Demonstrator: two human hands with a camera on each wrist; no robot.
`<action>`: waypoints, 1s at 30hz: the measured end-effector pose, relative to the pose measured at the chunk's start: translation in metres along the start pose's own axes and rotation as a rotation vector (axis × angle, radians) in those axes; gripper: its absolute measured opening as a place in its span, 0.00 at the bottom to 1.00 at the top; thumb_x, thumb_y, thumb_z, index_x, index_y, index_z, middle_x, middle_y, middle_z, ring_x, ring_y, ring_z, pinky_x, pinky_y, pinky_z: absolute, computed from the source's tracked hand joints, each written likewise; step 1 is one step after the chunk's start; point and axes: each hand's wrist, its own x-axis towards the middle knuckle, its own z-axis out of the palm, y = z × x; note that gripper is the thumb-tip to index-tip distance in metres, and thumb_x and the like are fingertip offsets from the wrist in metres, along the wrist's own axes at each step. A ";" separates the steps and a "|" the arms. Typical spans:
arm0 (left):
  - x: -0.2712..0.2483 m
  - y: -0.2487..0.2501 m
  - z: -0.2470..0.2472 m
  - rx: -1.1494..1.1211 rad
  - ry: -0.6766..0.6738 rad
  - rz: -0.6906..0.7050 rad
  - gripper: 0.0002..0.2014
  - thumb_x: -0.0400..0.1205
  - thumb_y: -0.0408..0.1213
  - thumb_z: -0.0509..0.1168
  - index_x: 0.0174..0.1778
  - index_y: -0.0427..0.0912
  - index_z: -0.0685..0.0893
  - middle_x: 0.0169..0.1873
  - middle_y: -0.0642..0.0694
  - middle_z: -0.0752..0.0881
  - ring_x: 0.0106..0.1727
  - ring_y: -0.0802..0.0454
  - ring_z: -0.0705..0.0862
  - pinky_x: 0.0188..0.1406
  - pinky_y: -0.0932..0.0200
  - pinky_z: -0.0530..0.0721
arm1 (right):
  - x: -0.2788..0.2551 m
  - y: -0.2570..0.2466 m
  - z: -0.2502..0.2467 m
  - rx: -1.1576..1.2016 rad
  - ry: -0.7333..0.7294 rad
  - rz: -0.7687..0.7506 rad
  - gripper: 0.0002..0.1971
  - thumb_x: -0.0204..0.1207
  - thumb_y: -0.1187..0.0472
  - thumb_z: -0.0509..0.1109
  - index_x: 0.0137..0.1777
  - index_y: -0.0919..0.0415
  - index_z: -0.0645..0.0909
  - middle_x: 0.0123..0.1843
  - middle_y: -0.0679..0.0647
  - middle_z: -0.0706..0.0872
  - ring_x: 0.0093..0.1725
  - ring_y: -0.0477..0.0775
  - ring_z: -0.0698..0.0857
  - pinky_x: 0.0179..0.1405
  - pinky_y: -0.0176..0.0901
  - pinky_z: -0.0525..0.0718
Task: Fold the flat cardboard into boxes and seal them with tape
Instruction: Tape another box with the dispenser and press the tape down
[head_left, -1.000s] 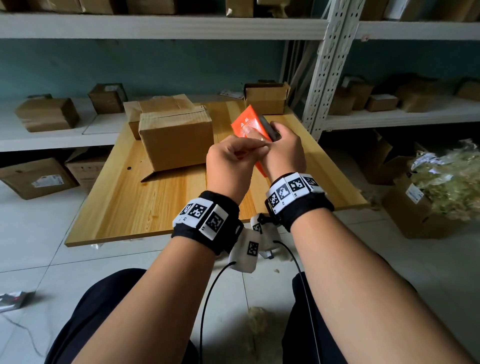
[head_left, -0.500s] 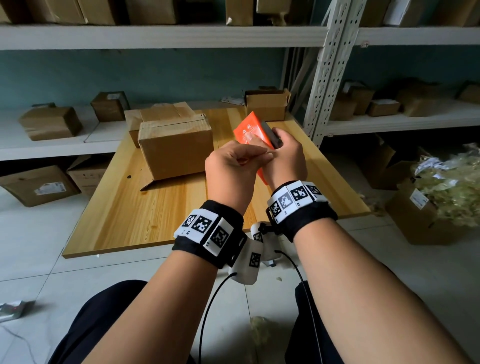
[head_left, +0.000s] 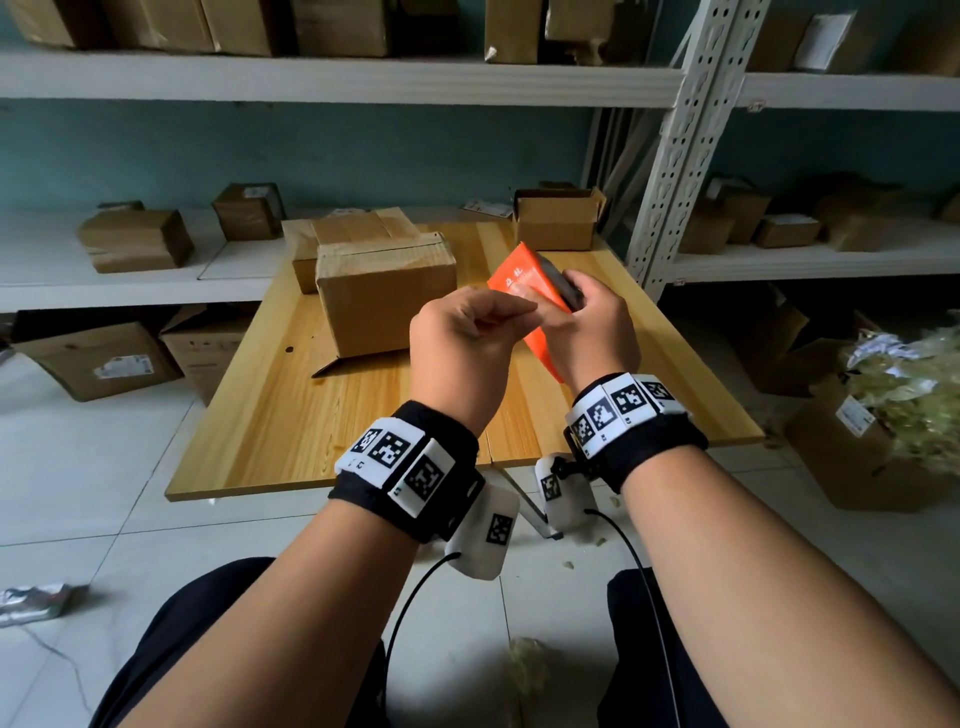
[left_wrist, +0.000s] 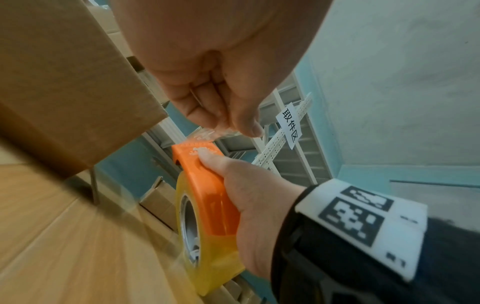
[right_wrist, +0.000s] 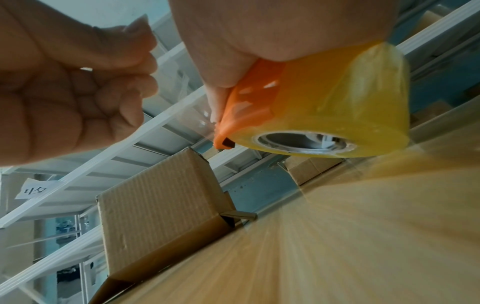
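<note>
1. Presently my right hand (head_left: 592, 332) grips the orange tape dispenser (head_left: 524, 283), held up above the wooden table (head_left: 291, 431); fingers wrap the body, and the thumb (left_wrist: 207, 159) lies along the orange top near the cutter edge.
2. Roll of clear yellowish tape (right_wrist: 345, 102) sits in the dispenser; its hollow core shows in both wrist views.
3. My left hand (head_left: 462, 348) is curled, thumb and forefinger pinching the free tape end (left_wrist: 210, 133) just beyond the cutter. The loose strip is transparent and crinkled; its full length I cannot make out.
4. Both hands are close together, nearly touching, in front of me over the near right part of the table.
5. Cardboard box (head_left: 387, 296) stands on the table to the left of my hands, apart from them. Top flaps look closed; one bottom flap (head_left: 327, 364) juts out onto the tabletop at the near corner.
6. A second box (head_left: 358, 228) sits directly behind the first; an open-topped box (head_left: 556, 218) stands at the table's far right edge.
7. Metal shelving (head_left: 670, 156) behind the table holds further cartons; more lie on the tiled floor (head_left: 78, 467).
</note>
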 end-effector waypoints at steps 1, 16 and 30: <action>0.001 -0.001 -0.003 0.003 -0.004 0.001 0.04 0.76 0.30 0.82 0.44 0.41 0.96 0.38 0.49 0.92 0.41 0.50 0.91 0.47 0.45 0.91 | -0.001 -0.001 0.000 -0.006 -0.005 -0.003 0.21 0.75 0.35 0.75 0.58 0.48 0.85 0.44 0.41 0.86 0.46 0.55 0.86 0.45 0.48 0.83; -0.064 0.055 0.025 -0.115 -0.258 0.116 0.03 0.78 0.31 0.81 0.45 0.37 0.95 0.39 0.46 0.93 0.39 0.57 0.88 0.43 0.57 0.87 | 0.043 0.005 -0.014 0.105 -0.015 0.080 0.28 0.70 0.29 0.75 0.55 0.53 0.90 0.47 0.46 0.93 0.48 0.53 0.92 0.51 0.50 0.88; 0.013 0.015 -0.066 -0.715 -0.025 -0.451 0.05 0.86 0.33 0.71 0.45 0.38 0.87 0.43 0.36 0.79 0.42 0.42 0.76 0.44 0.48 0.86 | -0.002 -0.003 -0.001 -0.192 -0.282 -0.191 0.16 0.79 0.43 0.77 0.63 0.47 0.91 0.60 0.49 0.93 0.56 0.52 0.89 0.58 0.50 0.88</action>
